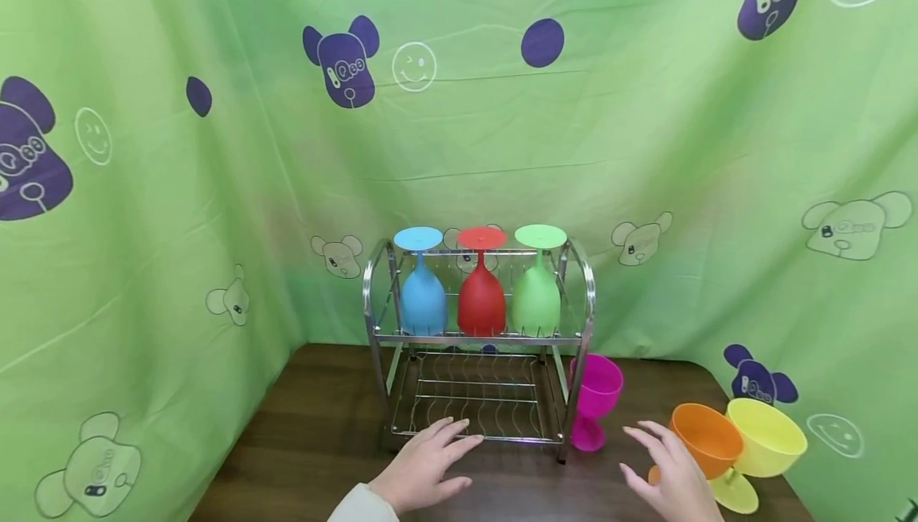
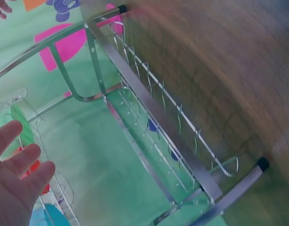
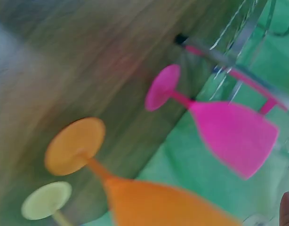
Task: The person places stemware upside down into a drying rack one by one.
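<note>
In the head view my left hand [image 1: 428,468] hovers before the lower front of a two-tier metal dish rack [image 1: 476,339], fingers spread and holding nothing. Upside down on the rack's top tier stand a blue goblet [image 1: 423,299], a red goblet [image 1: 481,299] and a green goblet [image 1: 536,299]. My right hand [image 1: 672,470] is at the right, its fingers extended beside an orange goblet [image 1: 706,438] that it partly covers. Behind that is a yellow goblet [image 1: 767,438]. A magenta goblet [image 1: 598,386] stands upright against the rack's right side. Only a fingertip [image 3: 286,209] shows in the right wrist view.
The rack's wire lower tier [image 1: 476,402] sits low over a dark wooden table [image 1: 308,426]. Green printed cloth [image 1: 459,147] hangs behind the table and along both sides. Rack legs with black feet [image 2: 263,163] rest on the wood.
</note>
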`<action>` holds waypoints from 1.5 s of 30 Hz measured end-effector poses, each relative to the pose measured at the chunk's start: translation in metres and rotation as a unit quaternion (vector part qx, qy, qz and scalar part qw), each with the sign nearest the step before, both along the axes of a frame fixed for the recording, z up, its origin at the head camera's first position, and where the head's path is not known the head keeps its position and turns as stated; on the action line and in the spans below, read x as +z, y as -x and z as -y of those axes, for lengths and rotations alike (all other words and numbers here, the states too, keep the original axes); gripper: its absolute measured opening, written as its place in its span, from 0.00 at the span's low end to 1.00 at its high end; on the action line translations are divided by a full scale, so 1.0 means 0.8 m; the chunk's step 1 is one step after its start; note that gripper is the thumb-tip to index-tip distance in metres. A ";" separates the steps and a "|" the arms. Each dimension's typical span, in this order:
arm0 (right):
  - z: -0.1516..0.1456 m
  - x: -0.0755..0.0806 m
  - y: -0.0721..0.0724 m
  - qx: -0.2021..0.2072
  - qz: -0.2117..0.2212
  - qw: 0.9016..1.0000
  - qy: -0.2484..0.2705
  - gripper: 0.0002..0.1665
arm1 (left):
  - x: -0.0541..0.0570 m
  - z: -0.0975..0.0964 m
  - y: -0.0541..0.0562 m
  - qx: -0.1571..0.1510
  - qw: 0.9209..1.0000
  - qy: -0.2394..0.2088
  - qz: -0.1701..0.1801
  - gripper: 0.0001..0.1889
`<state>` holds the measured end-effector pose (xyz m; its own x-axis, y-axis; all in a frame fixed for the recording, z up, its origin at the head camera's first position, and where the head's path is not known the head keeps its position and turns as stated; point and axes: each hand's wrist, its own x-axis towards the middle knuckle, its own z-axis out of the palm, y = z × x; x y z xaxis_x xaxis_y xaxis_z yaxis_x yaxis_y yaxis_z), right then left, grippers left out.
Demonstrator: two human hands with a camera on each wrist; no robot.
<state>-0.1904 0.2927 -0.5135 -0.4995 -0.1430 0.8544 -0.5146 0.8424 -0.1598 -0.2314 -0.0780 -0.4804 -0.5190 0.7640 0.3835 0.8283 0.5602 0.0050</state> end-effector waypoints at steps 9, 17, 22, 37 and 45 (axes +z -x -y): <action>-0.036 -0.006 -0.022 -0.102 0.116 0.976 0.154 0.35 | -0.012 -0.016 0.007 -0.014 1.000 0.005 -0.007 0.28; -0.073 -0.010 -0.025 -0.207 0.327 0.859 0.336 0.48 | -0.005 -0.031 0.013 -0.022 0.999 0.035 -0.034 0.28; -0.084 -0.025 -0.019 -0.209 0.325 0.827 0.409 0.57 | -0.002 -0.036 0.009 -0.032 0.996 0.064 -0.050 0.27; -0.088 -0.047 0.003 -0.191 0.386 0.801 0.417 0.56 | -0.010 -0.039 0.010 -0.093 0.980 0.105 -0.141 0.27; -0.091 -0.051 0.009 -0.211 0.408 0.769 0.445 0.62 | -0.008 -0.035 0.012 -0.085 0.984 0.105 -0.118 0.26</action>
